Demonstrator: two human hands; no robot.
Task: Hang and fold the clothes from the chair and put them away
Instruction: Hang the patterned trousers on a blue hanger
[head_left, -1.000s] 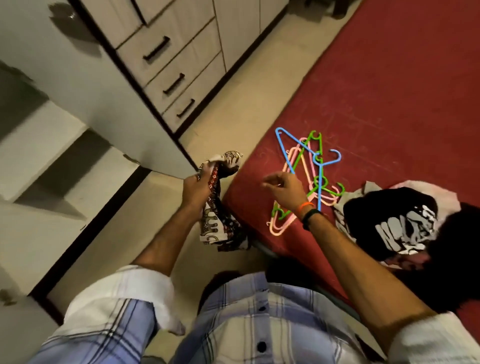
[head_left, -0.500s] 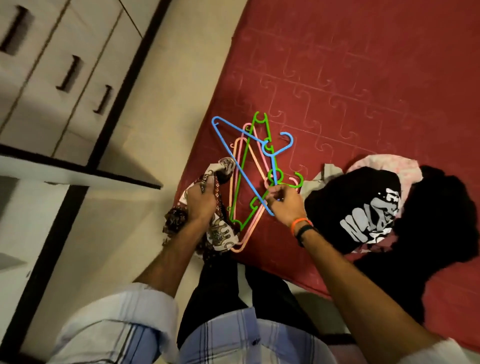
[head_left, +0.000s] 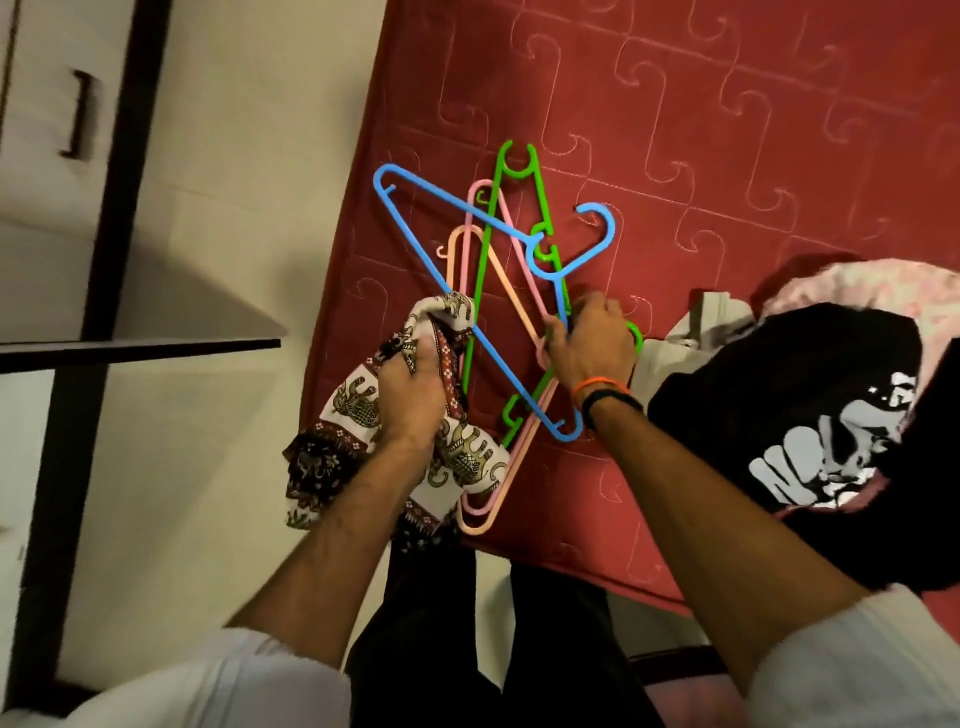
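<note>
A pile of plastic hangers lies on the red mattress (head_left: 727, 156): a blue hanger (head_left: 441, 291) on top, a green hanger (head_left: 519, 176), a pink hanger (head_left: 480, 208) and an orange one (head_left: 457, 249) beneath. My right hand (head_left: 587, 343) has its fingers curled around the hangers near their necks. My left hand (head_left: 410, 395) grips a bunched elephant-print cloth (head_left: 467, 457) at the mattress edge, beside the hangers. A black printed T-shirt (head_left: 810, 441) lies on the mattress to the right, over a pink garment (head_left: 857, 286) and a grey cloth (head_left: 711, 317).
An open wardrobe door (head_left: 140, 345) juts out at left, above the pale tiled floor (head_left: 249, 156). Drawers with dark handles (head_left: 78, 114) stand at far left. My dark-trousered legs (head_left: 431, 623) stand against the mattress edge.
My view swung from the wardrobe to the mattress. My right hand reached down and closed on the hangers. My left hand carried the elephant-print cloth up beside them.
</note>
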